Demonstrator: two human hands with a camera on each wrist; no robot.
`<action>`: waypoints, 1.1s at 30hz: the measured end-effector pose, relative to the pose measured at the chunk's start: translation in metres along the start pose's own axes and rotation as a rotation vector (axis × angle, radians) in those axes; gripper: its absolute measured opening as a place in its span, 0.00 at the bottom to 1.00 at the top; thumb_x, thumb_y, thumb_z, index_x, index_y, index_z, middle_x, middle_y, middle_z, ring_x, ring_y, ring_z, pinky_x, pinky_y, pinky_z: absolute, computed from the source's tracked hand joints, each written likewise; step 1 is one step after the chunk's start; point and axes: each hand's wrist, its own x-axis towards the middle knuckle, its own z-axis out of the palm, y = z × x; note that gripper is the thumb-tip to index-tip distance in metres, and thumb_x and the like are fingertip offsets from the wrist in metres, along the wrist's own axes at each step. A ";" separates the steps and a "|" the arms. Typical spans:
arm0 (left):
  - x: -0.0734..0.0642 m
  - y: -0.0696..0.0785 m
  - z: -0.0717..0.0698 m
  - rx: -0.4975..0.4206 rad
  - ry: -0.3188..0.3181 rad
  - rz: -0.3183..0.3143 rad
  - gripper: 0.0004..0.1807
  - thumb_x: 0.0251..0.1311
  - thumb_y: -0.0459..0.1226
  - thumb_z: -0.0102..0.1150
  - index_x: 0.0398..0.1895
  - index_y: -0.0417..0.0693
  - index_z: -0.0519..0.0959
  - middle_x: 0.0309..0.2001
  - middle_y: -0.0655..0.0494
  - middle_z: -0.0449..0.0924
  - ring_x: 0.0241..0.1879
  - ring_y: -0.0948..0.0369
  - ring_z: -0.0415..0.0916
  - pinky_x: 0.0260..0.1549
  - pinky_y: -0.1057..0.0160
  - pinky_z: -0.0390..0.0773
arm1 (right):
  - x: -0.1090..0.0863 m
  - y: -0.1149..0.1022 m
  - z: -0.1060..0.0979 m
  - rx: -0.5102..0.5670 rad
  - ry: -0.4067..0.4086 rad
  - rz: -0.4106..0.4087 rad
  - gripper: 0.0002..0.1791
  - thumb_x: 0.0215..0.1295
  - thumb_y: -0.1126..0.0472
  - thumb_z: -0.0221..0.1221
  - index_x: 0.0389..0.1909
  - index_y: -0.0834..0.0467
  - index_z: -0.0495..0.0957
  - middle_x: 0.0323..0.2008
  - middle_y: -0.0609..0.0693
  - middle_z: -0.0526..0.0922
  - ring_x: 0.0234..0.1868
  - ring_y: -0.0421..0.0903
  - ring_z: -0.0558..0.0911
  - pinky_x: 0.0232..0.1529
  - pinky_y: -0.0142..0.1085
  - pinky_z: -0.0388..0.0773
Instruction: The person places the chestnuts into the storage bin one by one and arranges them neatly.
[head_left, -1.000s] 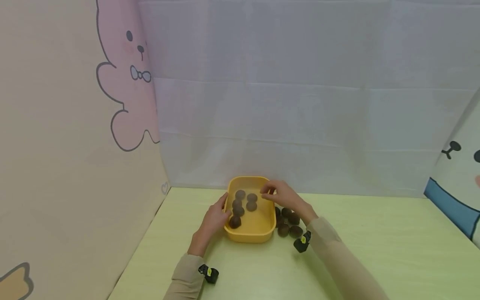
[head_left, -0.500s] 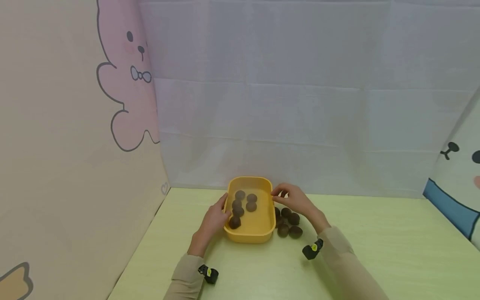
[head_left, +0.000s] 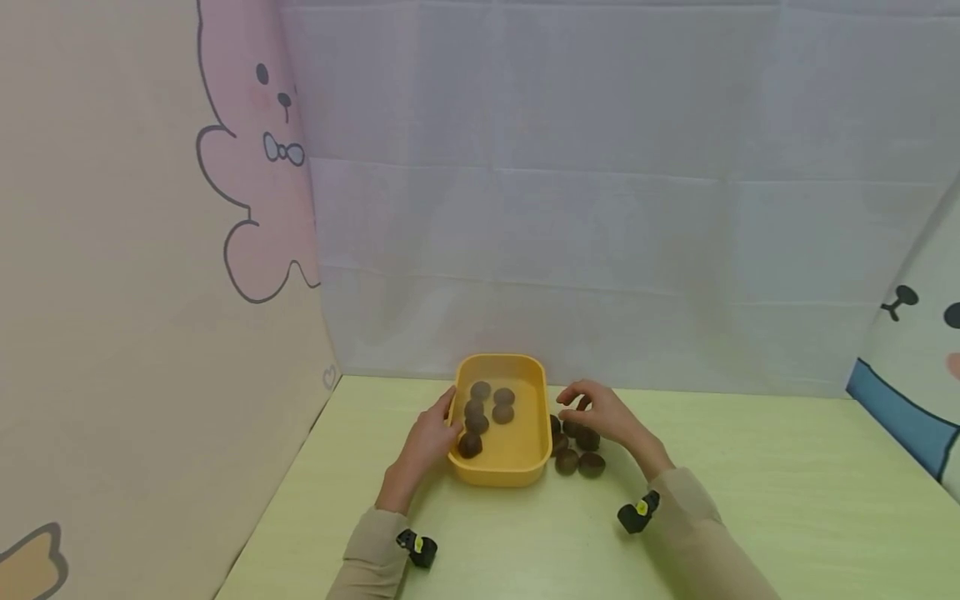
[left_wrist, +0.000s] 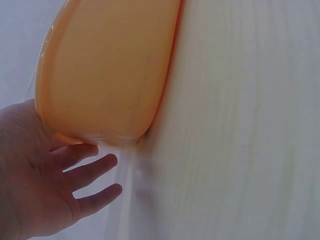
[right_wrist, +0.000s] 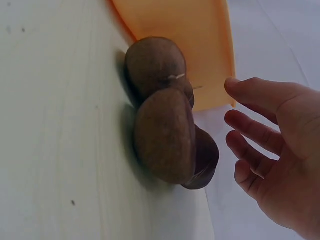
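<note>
A deep yellow plastic tray (head_left: 517, 477) stands on the table against the back wall. Several dark brown chestnuts (head_left: 503, 413) lie in it, mostly toward its left side. My left hand (head_left: 429, 433) holds the tray's left wall, thumb over the rim and fingers outside; in the left wrist view some of those fingers spread free beneath. Just right of the tray is a pile of similar chestnuts (head_left: 591, 464). Above the pile's far side hovers my right hand (head_left: 603, 412), fingers loosely bent and apart. The right wrist view shows nothing between those fingers, beside the chestnuts (right_wrist: 165, 135).
Pale green-yellow tabletop (head_left: 750, 467) extends to the right and in front. A white sheet (head_left: 600, 208) hangs directly behind the tray. To the left rises a cream wall panel (head_left: 112, 292) with a pink cartoon bear. Each wrist carries a small black camera (head_left: 637, 512).
My right hand has moved from over the tray's right rim, rightward and down to the pile of chestnuts. The left hand and the tray have stayed in place.
</note>
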 end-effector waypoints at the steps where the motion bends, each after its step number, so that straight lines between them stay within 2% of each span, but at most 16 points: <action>1: 0.000 0.000 0.000 0.003 -0.003 -0.002 0.37 0.62 0.35 0.54 0.76 0.44 0.59 0.64 0.36 0.74 0.62 0.42 0.74 0.55 0.45 0.77 | -0.001 0.003 0.000 -0.003 -0.005 0.007 0.12 0.61 0.59 0.66 0.44 0.59 0.83 0.44 0.55 0.84 0.37 0.48 0.79 0.38 0.36 0.76; 8: 0.000 0.001 0.001 0.008 0.001 -0.011 0.37 0.62 0.35 0.54 0.76 0.44 0.59 0.64 0.36 0.74 0.61 0.42 0.75 0.55 0.45 0.76 | -0.010 0.014 0.004 -0.010 -0.009 0.042 0.16 0.62 0.57 0.66 0.48 0.61 0.82 0.47 0.59 0.82 0.35 0.47 0.77 0.36 0.35 0.73; 14: -0.001 0.000 0.001 0.001 -0.001 -0.014 0.37 0.63 0.35 0.53 0.76 0.44 0.59 0.65 0.37 0.74 0.62 0.44 0.75 0.55 0.45 0.76 | -0.012 0.016 0.009 -0.021 -0.038 0.086 0.17 0.60 0.62 0.66 0.49 0.65 0.80 0.46 0.62 0.82 0.33 0.46 0.77 0.36 0.35 0.73; 20: -0.001 0.001 0.002 0.007 -0.002 0.002 0.37 0.62 0.35 0.53 0.76 0.42 0.59 0.65 0.37 0.74 0.60 0.45 0.76 0.53 0.46 0.77 | -0.015 0.016 0.012 -0.018 -0.062 0.128 0.20 0.55 0.68 0.65 0.50 0.66 0.80 0.45 0.61 0.82 0.37 0.46 0.80 0.40 0.38 0.76; 27: -0.001 0.002 0.003 0.007 -0.008 0.006 0.37 0.63 0.35 0.53 0.76 0.43 0.59 0.65 0.37 0.73 0.62 0.43 0.74 0.54 0.46 0.77 | -0.016 0.017 0.014 -0.061 -0.017 0.138 0.18 0.55 0.66 0.64 0.49 0.64 0.82 0.44 0.58 0.82 0.38 0.46 0.78 0.42 0.40 0.75; 33: 0.000 -0.002 0.002 0.007 0.009 0.013 0.37 0.62 0.35 0.53 0.76 0.44 0.60 0.65 0.38 0.74 0.62 0.43 0.75 0.55 0.46 0.77 | -0.016 0.016 0.013 -0.037 0.022 0.161 0.19 0.56 0.64 0.65 0.49 0.63 0.82 0.44 0.58 0.82 0.38 0.47 0.79 0.39 0.38 0.76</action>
